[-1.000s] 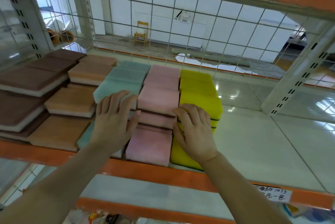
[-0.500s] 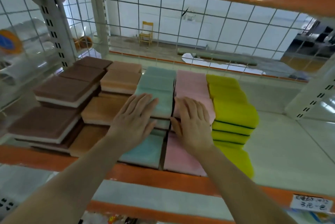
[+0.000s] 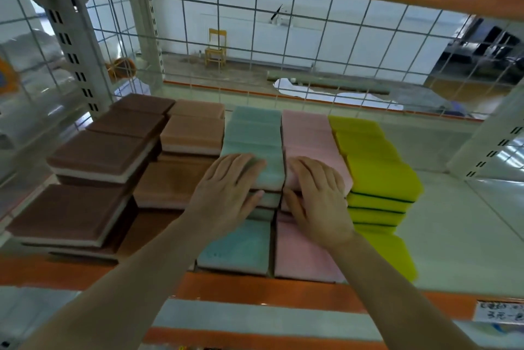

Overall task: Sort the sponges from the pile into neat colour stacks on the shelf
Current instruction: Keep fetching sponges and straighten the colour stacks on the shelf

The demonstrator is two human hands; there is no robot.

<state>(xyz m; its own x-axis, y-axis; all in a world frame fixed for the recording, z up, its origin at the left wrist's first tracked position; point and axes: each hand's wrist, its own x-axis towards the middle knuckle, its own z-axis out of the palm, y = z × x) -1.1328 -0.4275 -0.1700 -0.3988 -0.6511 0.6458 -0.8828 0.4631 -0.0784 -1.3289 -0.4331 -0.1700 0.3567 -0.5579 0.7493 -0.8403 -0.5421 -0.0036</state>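
Both hands lie flat and spread on the sponges, palms down, gripping nothing. The left hand rests on the teal sponges, its fingers reaching over the top of the middle stack and its thumb against that stack's front edge. The right hand rests on the pink sponges just beside it, fingers spread across the top, thumb tucked down at the front near the seam between the two colours. The hands are close but apart.

The sponges sit in colour rows on the shelf, running from front to back. From left to right: dark brown sponges with white undersides, in several stepped stacks; lighter tan sponges, also white underneath; then teal, pink, and yellow sponges with thin dark lines between the layers. The teal and pink rows touch along their length, and the yellow row sits against the pink. Each row is higher in the middle and lower at the front, where single sponges lie near the orange shelf edge. How many sponges are in each stack is hard to count, since the edges blur.

To the right of the yellow row the shelf is bare pale surface. A white wire grid closes the back of the shelf, and through it a yellow chair stands on the floor against a white wall. A handwritten price label is fixed on the orange edge at the lower right.
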